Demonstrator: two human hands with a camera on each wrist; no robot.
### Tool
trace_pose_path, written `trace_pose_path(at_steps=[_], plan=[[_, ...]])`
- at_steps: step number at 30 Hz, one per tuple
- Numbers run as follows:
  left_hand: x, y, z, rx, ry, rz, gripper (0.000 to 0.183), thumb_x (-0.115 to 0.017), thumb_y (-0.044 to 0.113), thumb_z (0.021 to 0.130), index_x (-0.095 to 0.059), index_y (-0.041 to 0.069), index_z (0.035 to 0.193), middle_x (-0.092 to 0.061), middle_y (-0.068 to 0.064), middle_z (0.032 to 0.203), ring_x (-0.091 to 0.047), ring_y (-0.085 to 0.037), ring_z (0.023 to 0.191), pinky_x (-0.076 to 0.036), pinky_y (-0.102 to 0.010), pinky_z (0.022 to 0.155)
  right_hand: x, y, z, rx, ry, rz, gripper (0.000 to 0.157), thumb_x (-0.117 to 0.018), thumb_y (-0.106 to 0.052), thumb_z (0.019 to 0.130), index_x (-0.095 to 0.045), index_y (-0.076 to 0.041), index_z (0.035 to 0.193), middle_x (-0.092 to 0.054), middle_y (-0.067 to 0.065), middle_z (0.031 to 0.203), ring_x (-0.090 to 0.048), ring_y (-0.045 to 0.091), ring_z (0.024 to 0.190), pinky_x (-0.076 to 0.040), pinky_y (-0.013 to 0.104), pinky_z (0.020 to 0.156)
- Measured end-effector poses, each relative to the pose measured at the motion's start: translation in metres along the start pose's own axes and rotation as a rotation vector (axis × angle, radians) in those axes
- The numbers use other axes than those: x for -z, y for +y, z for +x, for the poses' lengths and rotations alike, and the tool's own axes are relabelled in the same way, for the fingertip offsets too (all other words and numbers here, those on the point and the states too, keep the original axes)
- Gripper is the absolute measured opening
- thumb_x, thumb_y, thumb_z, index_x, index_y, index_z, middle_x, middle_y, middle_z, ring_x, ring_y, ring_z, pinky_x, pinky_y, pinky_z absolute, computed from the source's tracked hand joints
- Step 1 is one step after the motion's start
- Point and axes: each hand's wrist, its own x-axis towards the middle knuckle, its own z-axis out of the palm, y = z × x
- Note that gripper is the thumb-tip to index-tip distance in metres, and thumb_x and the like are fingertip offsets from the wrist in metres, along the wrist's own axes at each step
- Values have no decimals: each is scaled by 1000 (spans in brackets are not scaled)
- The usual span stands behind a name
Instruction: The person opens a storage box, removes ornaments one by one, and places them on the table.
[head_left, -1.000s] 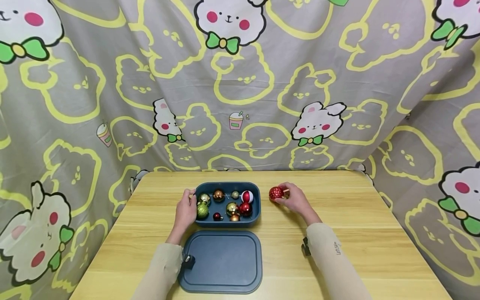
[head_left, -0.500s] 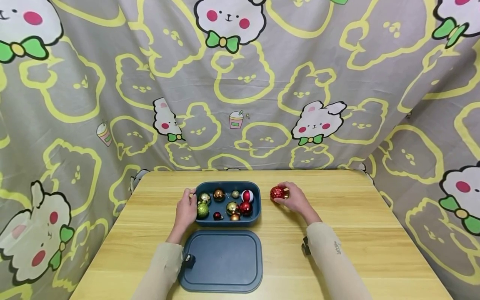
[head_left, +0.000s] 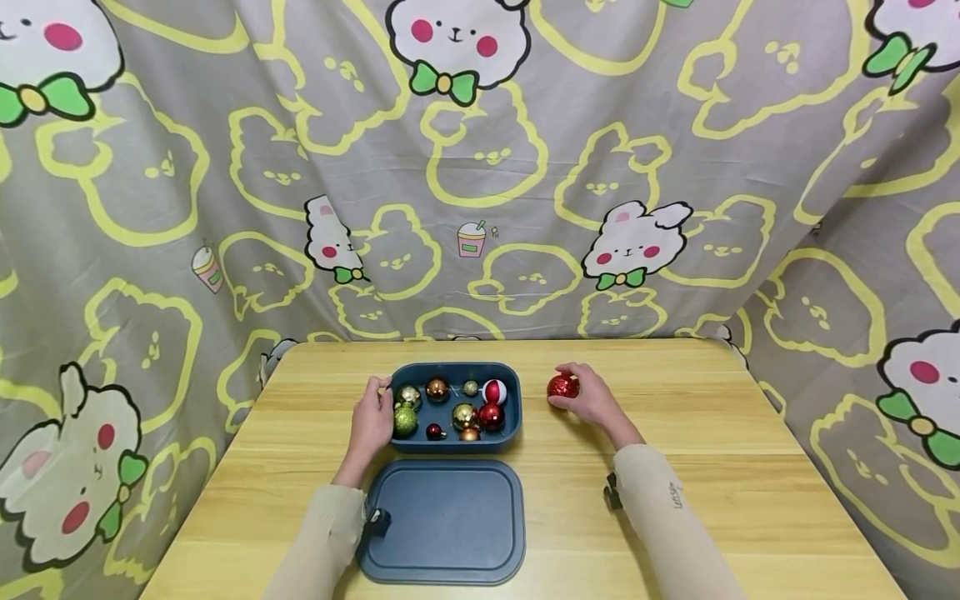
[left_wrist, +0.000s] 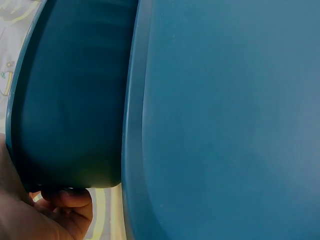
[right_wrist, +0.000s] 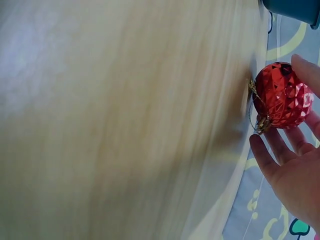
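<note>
My left hand (head_left: 371, 421) grips the left end of a dark blue plastic box (head_left: 456, 448). In the left wrist view its curled fingers (left_wrist: 67, 197) lie against the box's end wall. Several shiny Christmas baubles lie in the box, among them a green glittery bauble (head_left: 405, 421), a gold bauble (head_left: 464, 416) and a red-and-white bauble (head_left: 494, 392). To the right of the box, my right hand (head_left: 594, 402) holds a faceted red Christmas bauble (head_left: 562, 387) between thumb and fingers. A gold cord loop (right_wrist: 252, 102) hangs from the bauble in the right wrist view.
The blue-grey box lid (head_left: 446, 525) lies flat on the wooden table (head_left: 720, 500), just in front of the box. A patterned curtain (head_left: 510, 208) hangs behind the table and along both sides.
The red bauble has shifted slightly right, deeper into my right hand, and has turned so its gold cap no longer shows in the head view. My left hand, the box and the lid stay put.
</note>
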Motion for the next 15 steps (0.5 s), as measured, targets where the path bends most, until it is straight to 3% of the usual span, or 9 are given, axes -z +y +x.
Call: trace_pose_path(at_steps=[6, 15], plan=[[0, 0, 0, -1, 1, -4, 21, -43, 15, 112, -55, 3, 124, -59, -14, 85, -43, -18, 57, -36, -31, 56, 0, 4, 0, 0, -10, 0, 62, -82, -20, 89, -56, -1, 142, -56, 27, 138, -56, 46, 127, -47, 59, 107], [-1, -1, 1, -8, 2, -5, 23, -43, 14, 111, -54, 3, 128, -54, -10, 75, -42, -17, 56, -36, -30, 55, 0, 8, 0, 2, -16, -14, 62, -82, -21, 89, -57, -1, 142, -56, 27, 138, -57, 46, 126, -48, 59, 106]])
